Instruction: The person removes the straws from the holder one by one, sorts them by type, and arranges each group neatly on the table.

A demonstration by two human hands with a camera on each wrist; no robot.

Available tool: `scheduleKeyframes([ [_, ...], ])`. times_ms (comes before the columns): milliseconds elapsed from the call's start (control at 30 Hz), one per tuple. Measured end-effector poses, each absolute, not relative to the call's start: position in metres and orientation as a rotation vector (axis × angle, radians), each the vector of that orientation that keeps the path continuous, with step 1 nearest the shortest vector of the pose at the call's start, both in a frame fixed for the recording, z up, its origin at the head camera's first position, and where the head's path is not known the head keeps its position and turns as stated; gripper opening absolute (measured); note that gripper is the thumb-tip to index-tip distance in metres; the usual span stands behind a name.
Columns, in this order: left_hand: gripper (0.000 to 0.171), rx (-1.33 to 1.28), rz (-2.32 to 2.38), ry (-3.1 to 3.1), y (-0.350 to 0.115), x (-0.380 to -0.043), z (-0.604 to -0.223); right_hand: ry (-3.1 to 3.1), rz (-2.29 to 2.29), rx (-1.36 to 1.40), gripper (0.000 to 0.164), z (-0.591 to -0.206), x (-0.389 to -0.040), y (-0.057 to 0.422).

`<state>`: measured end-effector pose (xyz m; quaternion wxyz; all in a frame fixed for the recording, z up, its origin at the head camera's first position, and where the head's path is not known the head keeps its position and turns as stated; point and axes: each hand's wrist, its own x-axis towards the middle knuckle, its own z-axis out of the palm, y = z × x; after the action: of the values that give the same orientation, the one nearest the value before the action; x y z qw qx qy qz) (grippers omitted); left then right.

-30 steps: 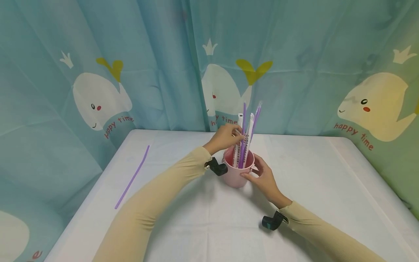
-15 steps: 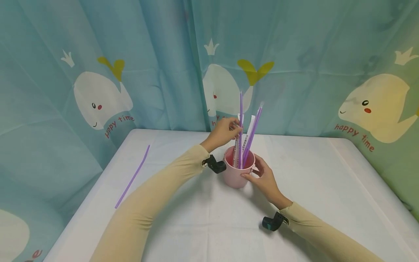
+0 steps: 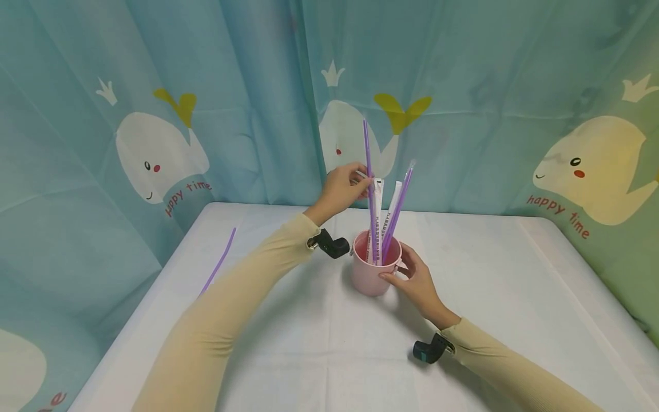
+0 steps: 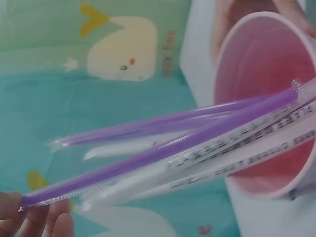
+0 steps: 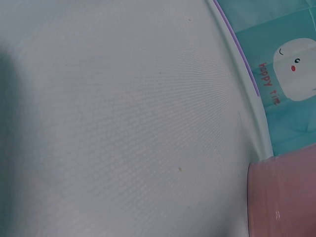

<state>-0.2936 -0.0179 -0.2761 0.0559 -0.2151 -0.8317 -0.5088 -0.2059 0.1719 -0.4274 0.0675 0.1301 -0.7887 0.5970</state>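
Note:
My left hand [image 3: 342,186] pinches a purple straw [image 3: 367,146] in a clear wrapper, above the pink cup [image 3: 372,280]. This straw's lower end is still inside the cup, as the left wrist view also shows along the straw [image 4: 148,158]. Gripped at its right side by my right hand [image 3: 418,283], the cup stands upright on the table. Several straws lean in it: white paper-wrapped ones with dark print [image 3: 378,217] and purple ones [image 3: 399,206] in clear film. Only the cup's side [image 5: 281,197] shows in the right wrist view; my right fingers are out of that frame.
A single purple straw [image 3: 218,266] lies on the white-covered table [image 3: 329,355] at the left, partly hidden behind my left sleeve [image 3: 206,332]. Behind the table hangs a blue-green curtain [image 3: 257,68] printed with whales.
My left hand has risen and moved left, drawing the purple straw higher out of the cup. The straw now tilts left. My right hand and the cup have stayed put.

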Motion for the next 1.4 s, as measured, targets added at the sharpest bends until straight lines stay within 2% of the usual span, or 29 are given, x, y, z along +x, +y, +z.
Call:
scheduleKeyframes([
  [300,0.020,-0.630,-1.618,-2.421,-0.037,-0.294,-0.252,-2.403,1.760,0.388,0.077,-0.428,-0.206,0.172],
  [633,0.020,-0.566,-1.624,-2.394,-0.060,-0.291,-0.241,-2.419,1.756,0.372,0.077,-0.428,-0.206,0.172],
  [1400,0.025,-0.416,-1.522,-2.542,-0.133,-0.274,-0.262,-2.416,1.764,0.383,0.078,-0.428,-0.206,0.172],
])
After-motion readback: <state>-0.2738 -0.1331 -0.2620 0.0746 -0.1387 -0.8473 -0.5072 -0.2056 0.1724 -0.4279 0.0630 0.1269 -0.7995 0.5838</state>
